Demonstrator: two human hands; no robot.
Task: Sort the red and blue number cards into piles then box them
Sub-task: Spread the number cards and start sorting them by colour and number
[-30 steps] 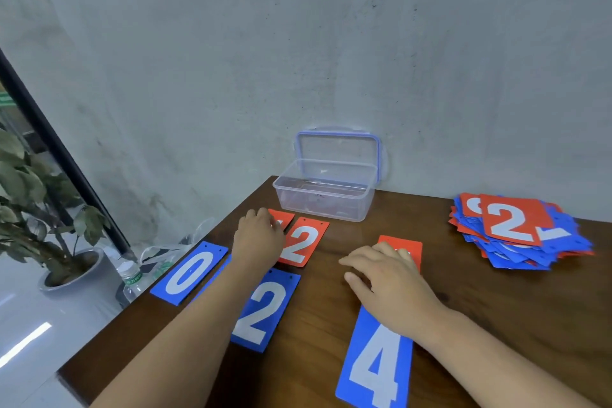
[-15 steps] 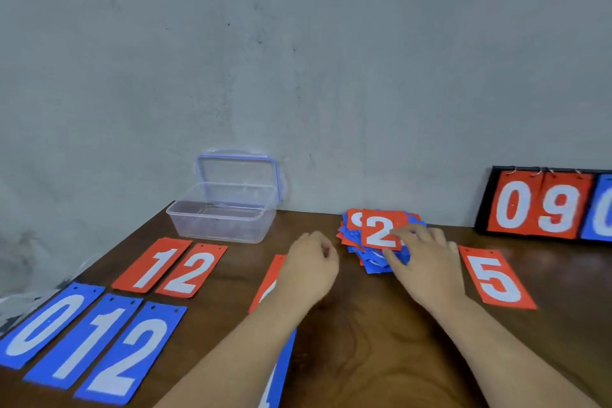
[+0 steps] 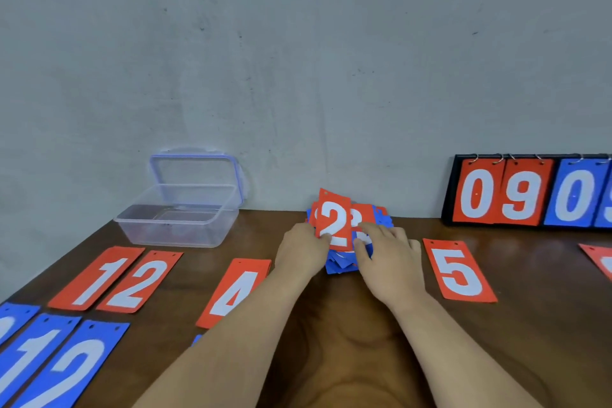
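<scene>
1. Grey wall behind a brown table.
2. Clear box, lid up, sits left of centre.
3. Blue cards lie lower left and red cards across the middle.
4. Right hand lies on the mixed pile at centre; whether it grips cannot be told.
5. Left hand pinches the red 2 card, tilted up over the pile.

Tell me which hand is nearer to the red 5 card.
Right. The right hand rests on the card pile, just left of the red 5 card; the left hand is farther left, pinching a red 2 card.
</scene>
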